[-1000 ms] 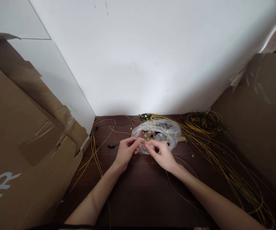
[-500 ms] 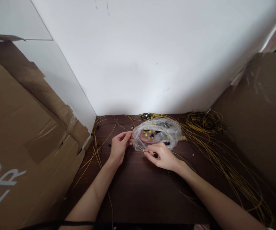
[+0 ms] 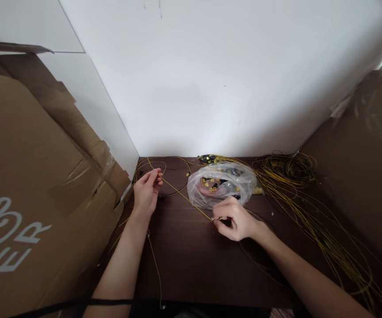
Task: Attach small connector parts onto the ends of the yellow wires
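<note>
A thin yellow wire (image 3: 186,197) runs stretched between my two hands above the dark table. My left hand (image 3: 147,190) pinches it between thumb and fingertips, and a free length sticks out beyond the fingers toward the wall. Farther right and nearer to me, my right hand (image 3: 232,218) is closed on the wire's other part; what sits inside the curled fingers is mostly hidden. Just behind the right hand lies an open clear plastic bag (image 3: 196,187) holding small yellow and black pieces and a pinkish coil.
Loose yellow wires (image 3: 310,225) spread along the right side, with a coiled bundle (image 3: 285,170) at the back. Cardboard boxes stand at left (image 3: 45,176) and right (image 3: 366,154). A white wall (image 3: 194,79) closes off the rear of the table (image 3: 184,265).
My hands have moved apart, the left going leftward and the right slightly toward me, and the wire between them is now longer and straighter. The view has shifted slightly left.
</note>
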Demonstrator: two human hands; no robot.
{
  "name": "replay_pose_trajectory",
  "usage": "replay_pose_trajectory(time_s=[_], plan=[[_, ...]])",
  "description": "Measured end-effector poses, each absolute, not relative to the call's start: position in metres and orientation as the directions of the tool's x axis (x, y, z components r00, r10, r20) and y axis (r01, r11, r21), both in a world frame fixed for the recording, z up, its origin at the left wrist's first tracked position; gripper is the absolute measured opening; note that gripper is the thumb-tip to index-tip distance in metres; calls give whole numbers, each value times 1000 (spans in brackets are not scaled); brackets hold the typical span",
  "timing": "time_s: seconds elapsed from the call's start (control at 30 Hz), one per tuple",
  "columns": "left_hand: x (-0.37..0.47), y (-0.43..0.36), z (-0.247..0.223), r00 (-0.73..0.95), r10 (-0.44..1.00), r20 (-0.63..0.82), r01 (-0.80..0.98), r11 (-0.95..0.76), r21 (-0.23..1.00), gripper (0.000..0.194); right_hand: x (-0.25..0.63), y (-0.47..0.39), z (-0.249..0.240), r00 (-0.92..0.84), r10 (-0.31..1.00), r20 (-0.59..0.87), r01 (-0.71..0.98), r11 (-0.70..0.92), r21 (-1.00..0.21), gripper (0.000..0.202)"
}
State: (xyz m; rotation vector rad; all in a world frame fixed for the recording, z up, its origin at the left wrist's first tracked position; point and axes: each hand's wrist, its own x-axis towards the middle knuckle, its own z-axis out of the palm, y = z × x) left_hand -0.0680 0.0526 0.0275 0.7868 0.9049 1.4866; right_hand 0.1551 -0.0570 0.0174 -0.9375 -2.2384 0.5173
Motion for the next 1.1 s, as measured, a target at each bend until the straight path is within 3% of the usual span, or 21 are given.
replay_pose_trajectory(time_s=[0.17, 0.3, 0.37, 0.47, 0.57, 0.8, 1.1], plan=[[-67, 50, 25, -58, 997, -41, -367, 17, 930, 31, 161, -55, 21, -468, 780, 416, 546, 625, -558, 26], [-46, 34, 22, 145, 989, -23, -143, 44, 989, 29, 158, -47, 21, -241, 885, 398, 628, 455, -632, 35], [-33, 22, 20, 279, 960, -7, -62, 25, 998, 27, 155, -43, 18, -102, 927, 361, 558, 354, -751, 29], [-17, 7, 16, 463, 886, 23, 27, -40, 999, 23, 149, -39, 12, 46, 971, 235, 311, 210, -927, 26], [-8, -1, 10, 566, 823, 45, 72, -104, 992, 22, 146, -37, 8, 77, 988, 131, 118, 121, -986, 27], [-8, 0, 3, 538, 837, 95, 109, -181, 978, 21, 143, -39, 13, 99, 993, 61, -44, 66, -997, 23], [-9, 4, 13, 363, 925, 116, 30, -136, 990, 20, 143, -40, 11, 73, 995, 65, -78, 71, -994, 24]])
